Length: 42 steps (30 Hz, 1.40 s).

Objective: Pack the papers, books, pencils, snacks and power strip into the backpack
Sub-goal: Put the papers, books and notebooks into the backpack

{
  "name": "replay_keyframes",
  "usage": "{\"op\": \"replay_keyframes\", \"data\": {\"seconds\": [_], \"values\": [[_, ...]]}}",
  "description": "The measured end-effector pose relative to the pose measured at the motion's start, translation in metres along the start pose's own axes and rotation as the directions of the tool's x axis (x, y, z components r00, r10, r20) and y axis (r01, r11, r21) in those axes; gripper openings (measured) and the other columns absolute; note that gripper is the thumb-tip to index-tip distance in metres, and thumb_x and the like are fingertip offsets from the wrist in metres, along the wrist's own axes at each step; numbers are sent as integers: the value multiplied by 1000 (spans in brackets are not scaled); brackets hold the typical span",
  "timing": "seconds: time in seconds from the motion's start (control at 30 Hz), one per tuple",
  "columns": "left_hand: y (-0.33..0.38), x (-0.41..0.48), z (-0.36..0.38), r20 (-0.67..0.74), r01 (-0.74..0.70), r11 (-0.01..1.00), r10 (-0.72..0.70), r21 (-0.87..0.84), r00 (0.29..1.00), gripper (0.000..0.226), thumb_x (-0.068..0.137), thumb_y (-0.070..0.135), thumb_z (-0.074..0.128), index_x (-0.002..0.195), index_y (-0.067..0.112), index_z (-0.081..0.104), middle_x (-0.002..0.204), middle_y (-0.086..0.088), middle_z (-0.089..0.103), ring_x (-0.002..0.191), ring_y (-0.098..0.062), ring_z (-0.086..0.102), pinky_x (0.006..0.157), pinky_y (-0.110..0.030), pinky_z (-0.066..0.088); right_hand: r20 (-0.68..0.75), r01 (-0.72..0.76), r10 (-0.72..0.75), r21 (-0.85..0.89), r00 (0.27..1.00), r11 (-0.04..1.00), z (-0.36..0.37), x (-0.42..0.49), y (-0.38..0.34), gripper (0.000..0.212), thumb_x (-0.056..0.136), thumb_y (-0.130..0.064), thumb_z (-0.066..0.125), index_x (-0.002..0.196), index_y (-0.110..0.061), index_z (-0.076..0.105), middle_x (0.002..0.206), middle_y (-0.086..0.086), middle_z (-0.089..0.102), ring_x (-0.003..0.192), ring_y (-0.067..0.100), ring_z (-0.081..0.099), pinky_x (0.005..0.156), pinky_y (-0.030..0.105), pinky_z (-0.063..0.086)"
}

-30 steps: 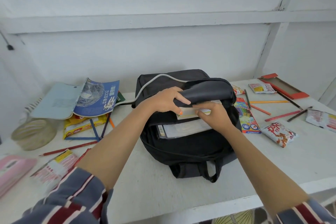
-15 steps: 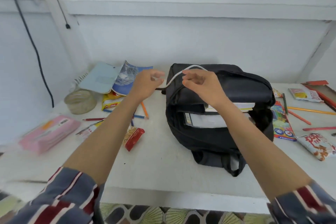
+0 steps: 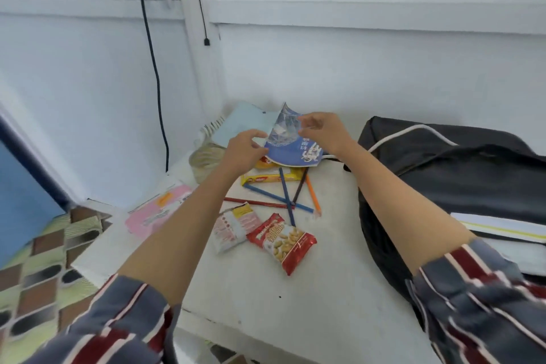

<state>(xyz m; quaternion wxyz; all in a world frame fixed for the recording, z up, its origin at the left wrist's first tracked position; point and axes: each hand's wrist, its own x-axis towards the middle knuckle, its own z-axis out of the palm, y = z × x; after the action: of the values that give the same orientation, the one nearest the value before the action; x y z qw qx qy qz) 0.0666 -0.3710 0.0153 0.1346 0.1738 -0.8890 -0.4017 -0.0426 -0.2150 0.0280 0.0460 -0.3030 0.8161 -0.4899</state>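
The glossy blue softcover book [image 3: 291,146] sits tilted near the far left corner of the white worktop [image 3: 266,289]. The left hand [image 3: 245,149] pinches its left edge and the right hand [image 3: 322,131] curls its fingers round its upper edge. Loose coloured pencils [image 3: 285,192] and a red snack packet [image 3: 283,242] lie nearer the front edge, and the black fabric backpack [image 3: 443,174] lies toward the right edge with a white cable [image 3: 413,130] across it.
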Motion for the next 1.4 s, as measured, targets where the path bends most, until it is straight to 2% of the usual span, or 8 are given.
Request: {"op": "replay_keyframes", "data": {"seconds": [0.17, 0.47, 0.67, 0.8, 0.97, 1.13, 1.33, 1.4], "values": [[-9, 27, -2, 113, 90, 996, -92, 23, 989, 35, 88, 17, 57, 122, 21, 52, 111, -8, 57, 78, -21, 57, 59, -29, 51, 4, -62, 62, -11, 998, 998, 12, 54, 18, 35, 85, -5, 63, 120, -6, 60, 119, 16, 61, 105, 25, 58, 72, 17, 43], [-21, 67, 1, 341, 221, 973, -232, 71, 911, 30, 90, 20, 57, 120, 24, 59, 99, -8, 64, 78, -22, 61, 60, -26, 53, 104, -80, 85, -45, 991, 996, 16, 133, 50, 45, 90, -15, 59, 134, -16, 48, 139, 12, 46, 133, 25, 38, 101, 36, 34], [-21, 82, -2, 399, 227, 971, -235, 68, 886, 34, 89, 22, 60, 124, 23, 58, 82, -1, 64, 67, -15, 59, 56, -15, 52, 256, -106, 124, -82, 959, 991, 24, 170, 60, 49, 97, -21, 49, 144, -20, 33, 152, 7, 28, 141, 21, 24, 108, 35, 27], [-17, 82, -6, 427, 238, 969, -240, 60, 872, 42, 88, 24, 63, 128, 23, 55, 96, -6, 68, 77, -16, 62, 71, -20, 54, 260, -133, 141, -46, 955, 990, 27, 181, 63, 50, 94, -13, 54, 140, -21, 39, 141, 12, 42, 133, 26, 36, 100, 34, 33], [-12, 78, -9, 475, 260, 965, -243, 30, 846, 46, 85, 21, 66, 129, 16, 55, 103, -6, 69, 97, -20, 66, 90, -31, 53, 187, -104, 99, 17, 977, 994, 26, 179, 59, 53, 86, 0, 62, 133, -17, 48, 114, 8, 44, 102, 22, 45, 86, 32, 42], [-15, 74, -10, 486, 303, 953, -255, -23, 836, 49, 81, 22, 70, 127, 12, 56, 109, -8, 68, 104, -21, 64, 95, -33, 51, 113, -83, 74, 72, 991, 994, 19, 175, 56, 59, 80, 11, 62, 131, -14, 50, 109, 8, 40, 95, 22, 44, 83, 25, 38], [-17, 69, -13, 510, 349, 935, -268, -67, 817, 55, 78, 24, 73, 129, 13, 54, 118, -3, 63, 108, -17, 60, 94, -27, 50, 75, -85, 75, 134, 994, 987, 7, 174, 50, 60, 76, 15, 64, 128, -13, 53, 96, 4, 43, 88, 21, 46, 77, 27, 41], [-14, 67, -15, 516, 340, 938, -258, -68, 817, 56, 78, 25, 73, 130, 13, 54, 121, 0, 60, 109, -15, 58, 90, -23, 49, 65, -66, 57, 156, 996, 985, 1, 172, 48, 56, 76, 16, 63, 125, -10, 56, 99, 7, 42, 89, 22, 48, 75, 19, 46]]}}
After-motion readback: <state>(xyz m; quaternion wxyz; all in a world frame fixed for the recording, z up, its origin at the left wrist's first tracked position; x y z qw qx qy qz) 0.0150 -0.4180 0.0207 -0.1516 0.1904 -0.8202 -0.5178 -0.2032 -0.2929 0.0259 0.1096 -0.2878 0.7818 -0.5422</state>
